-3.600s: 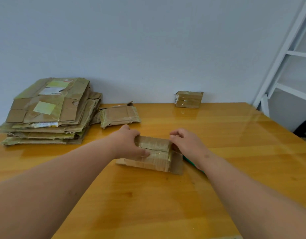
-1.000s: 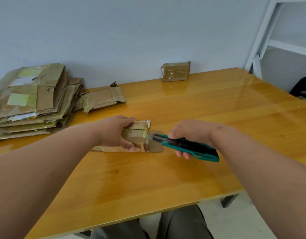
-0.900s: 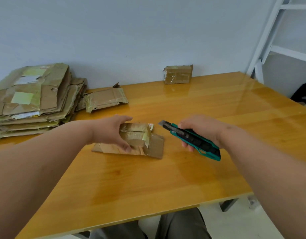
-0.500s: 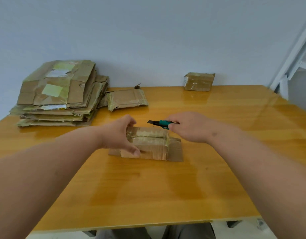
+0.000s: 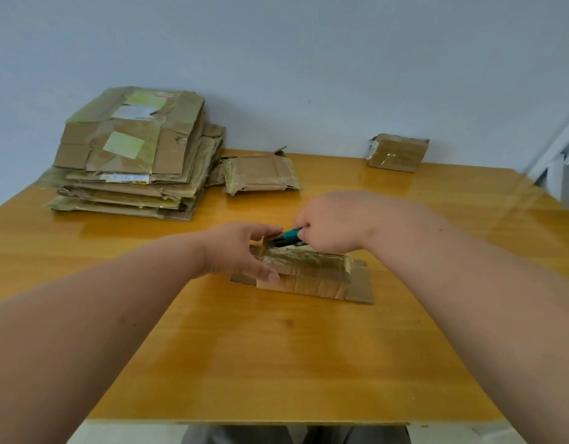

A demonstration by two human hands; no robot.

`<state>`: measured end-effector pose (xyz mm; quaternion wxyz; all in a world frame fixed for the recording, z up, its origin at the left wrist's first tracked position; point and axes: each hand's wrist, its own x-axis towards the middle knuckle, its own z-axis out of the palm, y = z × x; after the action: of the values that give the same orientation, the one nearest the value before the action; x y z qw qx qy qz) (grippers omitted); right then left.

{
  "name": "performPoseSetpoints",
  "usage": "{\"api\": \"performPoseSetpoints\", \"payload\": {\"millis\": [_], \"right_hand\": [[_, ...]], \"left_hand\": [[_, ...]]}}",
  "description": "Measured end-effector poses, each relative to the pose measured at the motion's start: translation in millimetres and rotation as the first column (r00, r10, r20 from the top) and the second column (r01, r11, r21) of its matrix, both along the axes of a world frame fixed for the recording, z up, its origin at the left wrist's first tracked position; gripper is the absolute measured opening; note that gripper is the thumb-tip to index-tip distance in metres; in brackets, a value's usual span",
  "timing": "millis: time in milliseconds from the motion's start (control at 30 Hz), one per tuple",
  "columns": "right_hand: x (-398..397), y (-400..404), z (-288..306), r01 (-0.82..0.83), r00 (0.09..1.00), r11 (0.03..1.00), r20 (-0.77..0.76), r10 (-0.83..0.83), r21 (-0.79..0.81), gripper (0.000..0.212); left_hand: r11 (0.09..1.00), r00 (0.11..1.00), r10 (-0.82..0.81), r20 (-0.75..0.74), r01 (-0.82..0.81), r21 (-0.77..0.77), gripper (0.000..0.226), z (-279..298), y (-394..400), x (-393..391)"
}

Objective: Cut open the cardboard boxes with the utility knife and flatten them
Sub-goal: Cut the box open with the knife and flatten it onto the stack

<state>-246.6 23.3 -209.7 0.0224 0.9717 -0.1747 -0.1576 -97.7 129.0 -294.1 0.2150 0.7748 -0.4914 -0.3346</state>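
Fingers of my right hand (image 5: 333, 224) curl round the teal utility knife (image 5: 288, 237), its front end over the far top edge of the small taped box (image 5: 304, 272). My left hand (image 5: 240, 251) grips the box's left end, thumb down its near face. It sits mid-table (image 5: 276, 363). Farther off I see a flattened cardboard stack (image 5: 132, 155) at far left, one flattened piece (image 5: 260, 174) beside it, and an unopened box (image 5: 397, 152) by the wall.
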Motion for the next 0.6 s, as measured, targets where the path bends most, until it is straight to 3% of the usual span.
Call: {"api": "performPoseSetpoints", "payload": {"millis": [333,600], "right_hand": [[3,14,-1,0.052,0.998,0.993,0.039,-0.048,-0.103,0.016],[-19,2,0,0.111,0.992,0.990,-0.046,-0.115,-0.089,0.016]], "left_hand": [[1.000,1.000,-0.004,0.013,0.004,-0.011,0.095,2,0,-3],[1.000,0.998,-0.003,0.069,0.002,0.023,0.097,9,2,-6]]}}
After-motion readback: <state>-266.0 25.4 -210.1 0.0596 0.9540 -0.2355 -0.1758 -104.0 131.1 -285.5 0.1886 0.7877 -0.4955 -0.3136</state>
